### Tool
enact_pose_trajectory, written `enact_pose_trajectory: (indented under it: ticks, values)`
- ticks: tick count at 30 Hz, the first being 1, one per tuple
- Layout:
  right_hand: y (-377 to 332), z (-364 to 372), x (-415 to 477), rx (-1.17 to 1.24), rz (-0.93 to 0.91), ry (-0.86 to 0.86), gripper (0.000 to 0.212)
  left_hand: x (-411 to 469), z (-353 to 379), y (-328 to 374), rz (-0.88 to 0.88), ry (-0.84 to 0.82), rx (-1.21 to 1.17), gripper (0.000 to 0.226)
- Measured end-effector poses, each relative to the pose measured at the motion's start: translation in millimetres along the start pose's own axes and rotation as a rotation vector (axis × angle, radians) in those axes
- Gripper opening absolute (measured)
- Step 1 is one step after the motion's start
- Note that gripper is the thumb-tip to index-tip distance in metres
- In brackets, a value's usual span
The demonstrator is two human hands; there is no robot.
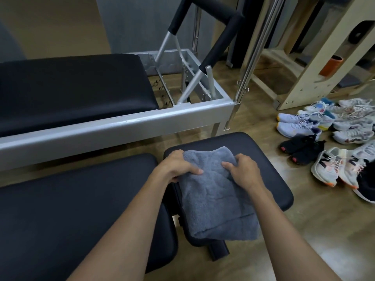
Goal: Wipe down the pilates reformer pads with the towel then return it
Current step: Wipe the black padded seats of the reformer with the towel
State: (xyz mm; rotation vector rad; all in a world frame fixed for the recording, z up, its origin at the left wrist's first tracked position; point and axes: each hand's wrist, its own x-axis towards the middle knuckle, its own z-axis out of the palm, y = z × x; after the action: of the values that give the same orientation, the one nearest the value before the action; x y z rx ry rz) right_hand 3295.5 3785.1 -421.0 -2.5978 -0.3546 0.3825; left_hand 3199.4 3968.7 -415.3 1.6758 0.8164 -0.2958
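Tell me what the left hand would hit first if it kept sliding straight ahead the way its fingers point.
The left hand points forward and rightward across the grey towel, toward the right hand. It would probably bunch the towel, then meet the right hand's fingers; depth is unclear.

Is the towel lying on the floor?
No, the towel lies on a black pad, with both hands, left and right, gripping its far end.
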Motion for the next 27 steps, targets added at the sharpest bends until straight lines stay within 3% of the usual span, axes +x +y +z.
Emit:
enact_pose_trajectory:
  ticks: [3,5,9,13,17,20,22,24,26,27]
  values:
    - [14,-8,-1,-0.104,0.052,-0.022,0.037,0,5,-3,0.001,0.07,-0.137,0.056]
    - [20,-5,-1,-0.135,0.081,-0.104,0.052,-1,6,-1,-0.044,0.055,-0.15,0.059]
    - [15,1,5,0.194,0.147,-0.125,0.039,0,7,2,-0.012,0.011,-0.08,0.054]
    - [-6,-15,21,0.487,0.06,-0.027,0.032,-4,-1,20,0.168,0.152,-0.101,0.052]
    - [-44,-82,24,0.77,-0.265,0.162,0.042,-28,-26,76,0.563,0.368,-0.25,0.056]
    - [-38,-126,3,0.822,-0.461,0.125,0.038,-57,-39,87,0.873,0.394,-0.091,0.059]
    - [-12,-132,-10,0.625,-0.481,-0.029,0.05,-70,-32,62,0.991,0.318,0.101,0.052]
    - [21,-122,-17,0.374,-0.407,-0.172,0.058,-74,-15,22,0.968,0.266,0.474,0.042]
    - [41,-105,-18,0.292,-0.288,-0.149,0.057,-76,5,-19,0.905,0.136,0.814,0.026]
    - [44,-97,-16,0.313,-0.244,-0.096,0.051,-77,14,-33,0.879,0.089,0.859,0.018]
